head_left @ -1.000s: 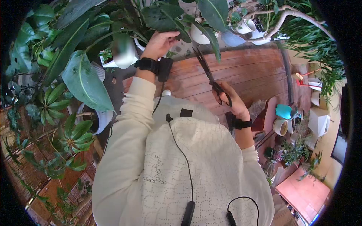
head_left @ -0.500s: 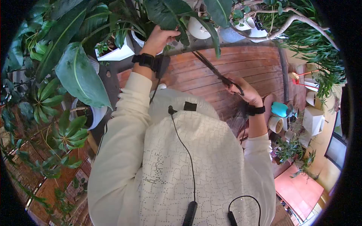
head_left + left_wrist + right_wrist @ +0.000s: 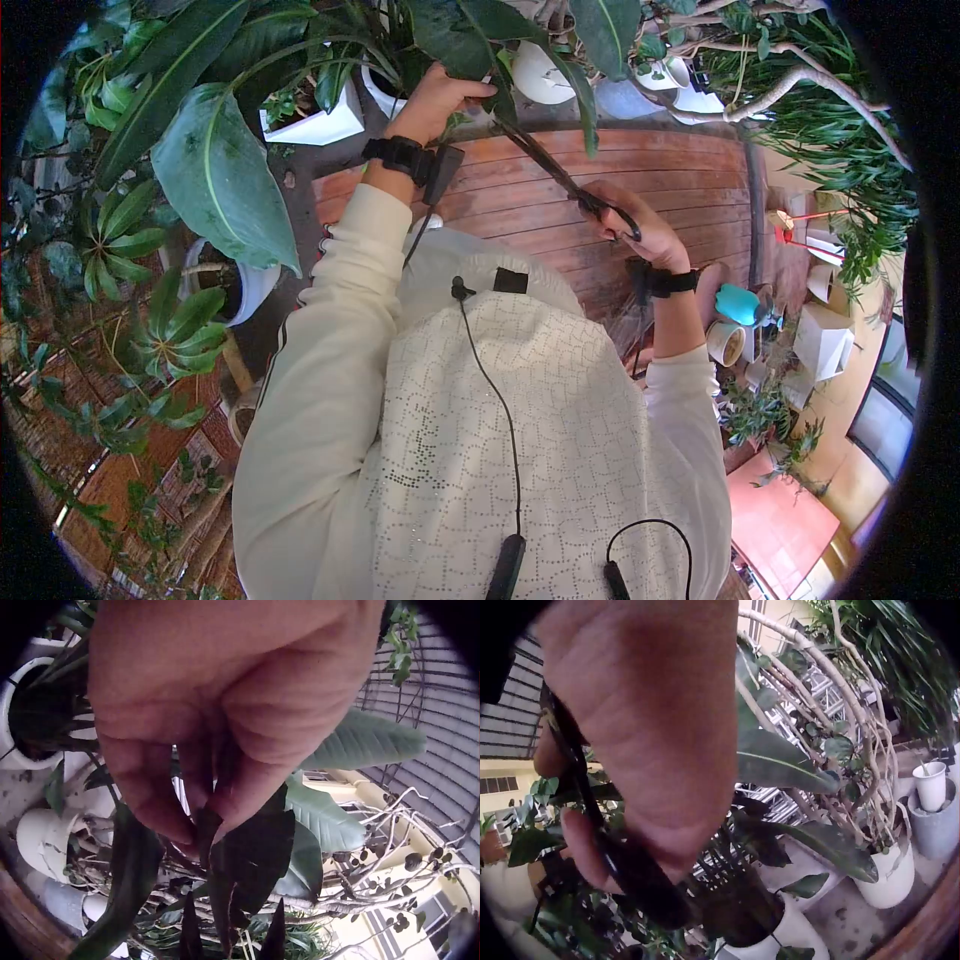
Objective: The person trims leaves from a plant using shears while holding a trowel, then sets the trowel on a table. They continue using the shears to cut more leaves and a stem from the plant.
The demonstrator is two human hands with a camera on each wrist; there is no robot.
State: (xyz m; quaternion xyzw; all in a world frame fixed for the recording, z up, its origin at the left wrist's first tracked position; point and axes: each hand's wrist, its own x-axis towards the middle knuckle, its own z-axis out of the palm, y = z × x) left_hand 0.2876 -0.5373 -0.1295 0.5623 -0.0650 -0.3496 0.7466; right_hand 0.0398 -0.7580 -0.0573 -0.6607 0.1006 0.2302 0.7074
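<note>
At the top of the head view my left hand pinches the edge of a long dark green leaf. The left wrist view shows that leaf between thumb and fingers, its ragged lower end hanging down. My right hand grips a pair of black scissors by the handles, blades pointing up and left toward the left hand. Two parted blade tips rise from the bottom of the left wrist view, on either side of the hanging leaf end. The right wrist view shows a black scissor handle against the fingers.
White pots line the far edge of the reddish wooden floor. A bare curved branch arches at upper right. Broad leaves crowd the left arm. A turquoise container and a pink-topped table are at right.
The right hand has turned and brought the scissors closer to the left hand, tips now right by the leaf. The left hand keeps its pinch. The head view has shifted slightly.
</note>
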